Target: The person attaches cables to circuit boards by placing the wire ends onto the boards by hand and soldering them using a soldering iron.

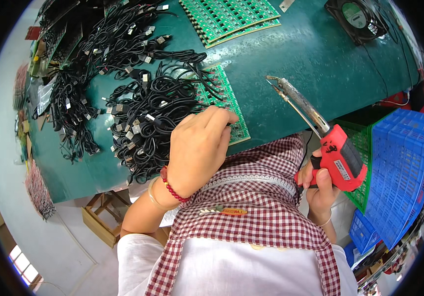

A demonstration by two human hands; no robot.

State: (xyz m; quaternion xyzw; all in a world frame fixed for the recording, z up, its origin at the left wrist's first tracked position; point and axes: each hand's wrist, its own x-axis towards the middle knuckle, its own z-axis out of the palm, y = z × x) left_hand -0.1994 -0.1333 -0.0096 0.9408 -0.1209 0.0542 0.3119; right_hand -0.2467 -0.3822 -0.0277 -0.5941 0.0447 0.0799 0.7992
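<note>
My right hand [324,191] is wrapped round the handle of a red soldering gun [341,157]. Its metal barrel slants up and left, and the tip is over the table, apart from the board. Over the near part of a green circuit board panel [237,114] is my left hand [198,148], its fingers curled and pinched together. Whatever lies between those fingertips is hidden. A heap of black USB cables [155,116] lies left of that hand, and some cable ends run onto the board's left side.
More green panels [236,19] are stacked at the far side of the green table [291,54]. Another cable bundle [71,111] lies further left. A black fan [357,19] stands far right. Blue plastic crates [402,148] are beside the table at my right.
</note>
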